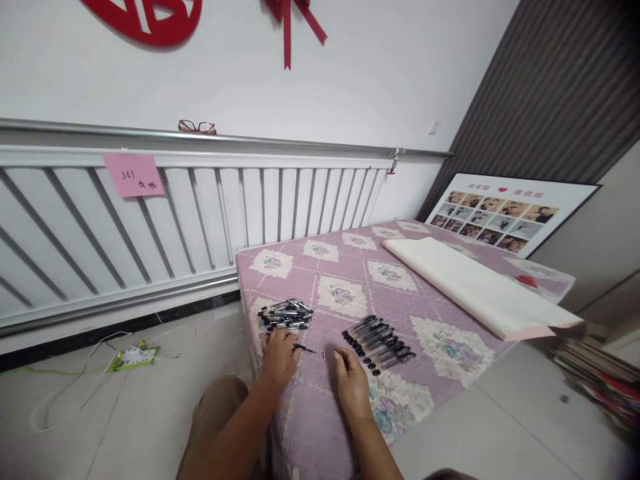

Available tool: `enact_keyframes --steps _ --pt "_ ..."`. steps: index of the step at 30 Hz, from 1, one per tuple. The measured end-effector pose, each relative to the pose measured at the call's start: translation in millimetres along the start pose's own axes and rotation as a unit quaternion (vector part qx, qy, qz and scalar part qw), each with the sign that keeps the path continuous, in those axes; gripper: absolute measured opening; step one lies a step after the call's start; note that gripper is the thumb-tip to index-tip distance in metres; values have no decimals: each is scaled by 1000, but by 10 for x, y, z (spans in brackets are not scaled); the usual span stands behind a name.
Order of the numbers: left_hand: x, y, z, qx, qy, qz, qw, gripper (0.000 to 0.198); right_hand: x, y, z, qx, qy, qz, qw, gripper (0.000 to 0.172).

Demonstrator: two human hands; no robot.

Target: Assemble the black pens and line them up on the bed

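Observation:
My left hand (280, 357) is closed at the near edge of a loose pile of pens (286, 313). A dark, pointed pen (304, 349) sticks out from its thumb side toward the right. My right hand (351, 380) has its fingers curled together in a pinch, and whatever lies between them is hidden. Just left of those fingertips is a small shiny piece (324, 356), too tiny to name. Beside my right hand, several pens with black caps (377, 343) lie side by side in a slanting row.
A purple floral cloth (320, 400) covers the surface. At its right lies a large cream sheet (450, 283), with a photo board (500, 210) behind. A white radiator (280, 200) runs along the wall, glasses (197, 127) above it. A power strip (134, 358) sits on the floor.

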State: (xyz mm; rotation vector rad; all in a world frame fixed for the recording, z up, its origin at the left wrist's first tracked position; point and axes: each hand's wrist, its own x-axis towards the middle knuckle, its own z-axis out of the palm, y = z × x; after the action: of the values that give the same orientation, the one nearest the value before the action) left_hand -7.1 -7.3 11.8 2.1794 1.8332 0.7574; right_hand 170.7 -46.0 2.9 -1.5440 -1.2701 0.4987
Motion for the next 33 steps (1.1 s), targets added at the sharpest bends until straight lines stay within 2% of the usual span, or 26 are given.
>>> enact_keyframes --steps 9,19,24,33 --pt "-1 -7 21 14 -20 -7 1000 14 -14 -96 -35 -9 -15 -22 1000 37" --pt "5 -4 25 14 -23 -13 1000 16 4 -10 19 11 -32 -22 999 31" --pt "17 -2 13 32 -41 -6 999 15 4 13 40 30 -33 -9 999 29" --pt "-21 -44 -13 -14 -16 9 1000 13 -16 51 47 62 -16 1 998 27"
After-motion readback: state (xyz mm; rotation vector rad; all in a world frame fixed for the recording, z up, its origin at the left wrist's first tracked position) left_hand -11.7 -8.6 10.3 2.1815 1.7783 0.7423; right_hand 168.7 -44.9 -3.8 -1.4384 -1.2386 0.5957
